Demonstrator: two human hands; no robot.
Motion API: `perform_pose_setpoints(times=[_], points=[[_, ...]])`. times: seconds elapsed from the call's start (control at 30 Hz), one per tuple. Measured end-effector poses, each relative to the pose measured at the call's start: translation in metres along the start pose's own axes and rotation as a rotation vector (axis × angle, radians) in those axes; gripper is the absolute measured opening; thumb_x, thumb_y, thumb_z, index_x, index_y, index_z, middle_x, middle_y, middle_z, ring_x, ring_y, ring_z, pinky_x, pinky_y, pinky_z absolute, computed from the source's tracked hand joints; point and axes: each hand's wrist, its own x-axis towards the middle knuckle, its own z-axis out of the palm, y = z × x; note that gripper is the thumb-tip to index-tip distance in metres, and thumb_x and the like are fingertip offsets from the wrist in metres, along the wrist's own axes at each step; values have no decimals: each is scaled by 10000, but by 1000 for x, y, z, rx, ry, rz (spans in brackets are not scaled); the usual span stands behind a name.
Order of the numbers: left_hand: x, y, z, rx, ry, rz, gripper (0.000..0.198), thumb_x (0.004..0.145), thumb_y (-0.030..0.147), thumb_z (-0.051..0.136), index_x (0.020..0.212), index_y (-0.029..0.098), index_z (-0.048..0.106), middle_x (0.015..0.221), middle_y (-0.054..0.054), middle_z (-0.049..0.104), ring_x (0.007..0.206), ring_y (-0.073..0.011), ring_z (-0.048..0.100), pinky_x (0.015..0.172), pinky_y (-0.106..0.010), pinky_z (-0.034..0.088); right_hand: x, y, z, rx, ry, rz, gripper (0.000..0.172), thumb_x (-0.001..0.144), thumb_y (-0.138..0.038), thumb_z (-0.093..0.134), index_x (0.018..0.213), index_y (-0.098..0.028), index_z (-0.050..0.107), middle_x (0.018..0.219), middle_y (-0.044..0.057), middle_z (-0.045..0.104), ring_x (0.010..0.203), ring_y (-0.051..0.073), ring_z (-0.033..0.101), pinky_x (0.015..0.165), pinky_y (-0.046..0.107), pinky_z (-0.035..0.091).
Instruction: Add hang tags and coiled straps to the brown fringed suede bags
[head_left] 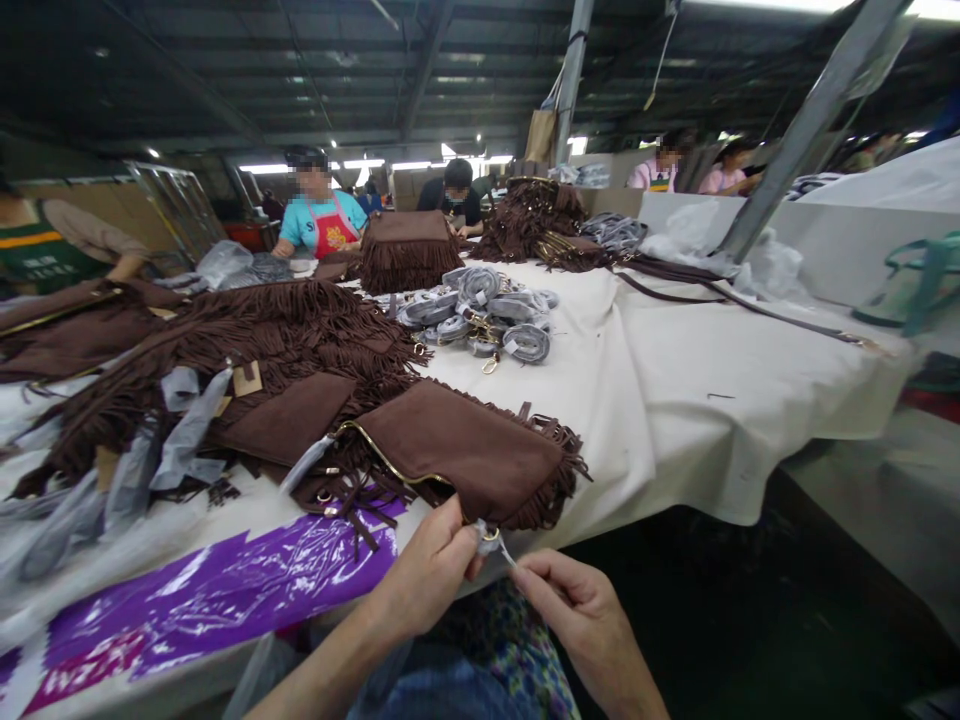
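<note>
A brown fringed bag lies at the front edge of the table, its gold zipper facing me. My left hand is closed at the bag's near corner, thumb and fingers pinching it beside a gold ring. Thin clear wrapping surrounds the ring. Just to the right, my right hand pinches the end of a thin pale strip that runs from the ring.
Brown fringed bags heap up on the left. Wrapped grey straps with gold clips lie mid-table. Purple plastic covers the near left edge. A person in a red apron stands across the table. Long brown straps lie at the back right.
</note>
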Motion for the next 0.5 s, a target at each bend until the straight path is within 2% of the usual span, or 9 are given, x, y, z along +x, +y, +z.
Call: perform_pose_setpoints(times=[0.13, 0.27, 0.5], points=[[0, 1, 0, 12, 7, -6, 117, 804, 207, 386, 711, 188, 456, 641, 35, 464, 629, -133, 410, 612, -253, 317, 1, -3, -2, -41, 20, -22, 387, 854, -516, 632, 677, -174, 675, 593, -29, 430, 553, 135, 340, 504, 255, 281], [2, 3, -1, 2, -18, -18, 119, 794, 195, 380, 695, 189, 444, 629, 37, 456, 618, -129, 402, 607, -252, 310, 1, -4, -6, -53, -12, 10, 374, 860, -509, 632, 696, -177, 684, 585, -35, 420, 536, 129, 332, 483, 248, 273], [6, 4, 0, 10, -43, -5, 89, 748, 176, 374, 677, 187, 427, 621, 41, 430, 610, -121, 385, 599, -249, 297, 6, -6, -9, -184, -61, -62, 345, 902, -458, 586, 726, -183, 700, 628, -17, 526, 584, 150, 444, 532, 241, 335]])
